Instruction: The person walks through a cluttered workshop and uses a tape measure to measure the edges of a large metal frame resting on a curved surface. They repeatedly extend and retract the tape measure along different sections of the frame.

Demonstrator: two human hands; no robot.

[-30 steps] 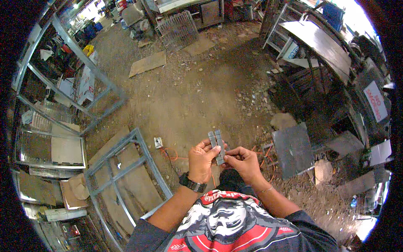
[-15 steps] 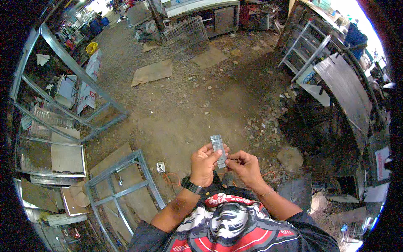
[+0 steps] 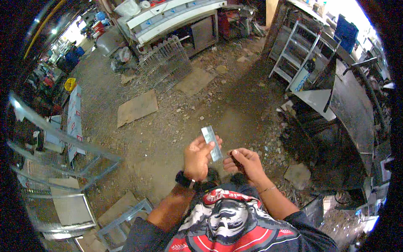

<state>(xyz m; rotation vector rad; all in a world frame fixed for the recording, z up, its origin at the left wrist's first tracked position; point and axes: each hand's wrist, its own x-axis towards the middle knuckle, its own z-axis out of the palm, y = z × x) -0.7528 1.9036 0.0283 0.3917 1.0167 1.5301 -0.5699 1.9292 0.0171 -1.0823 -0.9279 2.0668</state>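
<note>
A short, flat, silvery metal strip (image 3: 208,135) is held upright in front of my body, slightly tilted. My left hand (image 3: 196,158) is closed round it, thumb on its near face and fingers behind. Just to the right of the strip's lower end is my right hand (image 3: 249,163), thumb and forefinger pinched together. Whatever lies between those fingertips is too small to make out. A small gap seems to separate them from the strip.
Metal frames (image 3: 96,157) stand at the left, one more (image 3: 126,218) lower down. Flat cardboard (image 3: 137,108) and a wire rack (image 3: 166,61) lie on the dirt floor ahead. A stepladder (image 3: 296,54) leans at the far right, near a dark metal sheet (image 3: 352,105).
My view has swung to the right. The strip now shows a plain face instead of one with bands across it. My right hand has drawn slightly away from the strip's lower end.
</note>
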